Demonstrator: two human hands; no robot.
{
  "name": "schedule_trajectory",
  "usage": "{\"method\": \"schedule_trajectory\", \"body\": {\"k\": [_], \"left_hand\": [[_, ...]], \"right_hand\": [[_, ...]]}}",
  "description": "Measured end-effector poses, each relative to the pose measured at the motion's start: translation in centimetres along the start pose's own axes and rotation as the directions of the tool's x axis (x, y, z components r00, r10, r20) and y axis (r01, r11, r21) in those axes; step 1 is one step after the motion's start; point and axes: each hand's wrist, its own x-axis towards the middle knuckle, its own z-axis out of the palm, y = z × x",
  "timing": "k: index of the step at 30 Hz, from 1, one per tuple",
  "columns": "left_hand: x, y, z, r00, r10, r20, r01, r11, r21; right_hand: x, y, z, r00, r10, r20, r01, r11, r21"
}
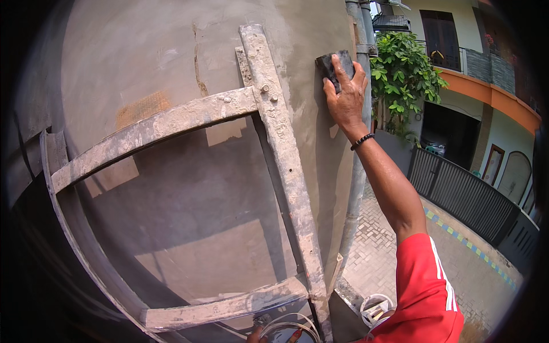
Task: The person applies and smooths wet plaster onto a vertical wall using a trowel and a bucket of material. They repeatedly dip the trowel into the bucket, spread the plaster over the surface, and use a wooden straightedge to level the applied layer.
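Observation:
A black block-shaped sponge (330,64) is in my right hand (347,102), pressed to the grey plastered wall (303,51) near its right edge, beside a vertical pipe (353,214). My forearm, with a beaded bracelet and red sleeve, reaches up from the lower right. A plaster-crusted frame (274,154) stands against the wall to the left of that hand. At the bottom edge, my left hand (255,335) is mostly cut off, closed near a grey object I cannot make out, beside a container (280,332) with a red-handled tool (295,336) in it.
A white bucket (380,303) stands low at right, beyond the wall's corner. Below runs a paved lane (380,246), with a dark slatted gate (452,194), a leafy tree (403,74) and a house with an orange band (486,94) across it.

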Motion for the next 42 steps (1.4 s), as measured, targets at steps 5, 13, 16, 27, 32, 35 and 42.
{"method": "schedule_trajectory", "body": {"k": [5,13,16,27,32,35,42], "left_hand": [[0.5,3.9,-1.2,0.963,-0.27,0.03,0.269,0.963,0.03],[-0.4,-0.3,0.3,0.953,-0.303,-0.008,0.295,0.933,-0.205],[-0.5,-0.7,0.5,0.991,-0.111,-0.071,0.115,0.992,0.061],[0.2,8.5,-2.7,0.986,-0.151,0.07,0.155,0.985,-0.071],[0.2,6.2,-1.9,0.988,-0.151,0.025,0.151,0.988,-0.037],[0.6,5.9,-1.9,0.986,-0.161,0.046,0.162,0.986,-0.027],[1.0,5.1,-1.6,0.984,-0.158,0.087,0.171,0.97,-0.172]], "right_hand": [[-13.2,-3.4,-2.0,0.92,-0.263,0.292,0.183,0.945,0.272],[-22.4,-3.3,-20.3,0.752,0.174,0.636,-0.459,0.83,0.316],[-21.0,-7.5,-26.3,0.682,-0.003,0.731,-0.575,0.615,0.54],[-39.3,-24.6,-30.3,-0.283,-0.715,0.64,-0.263,0.699,0.665],[-41.7,-25.7,-28.6,-0.503,-0.68,0.533,-0.357,0.725,0.588],[-42.1,-26.3,-28.9,-0.508,-0.667,0.545,-0.355,0.738,0.574],[-42.0,-26.6,-28.7,-0.529,-0.642,0.555,-0.38,0.764,0.522]]}}
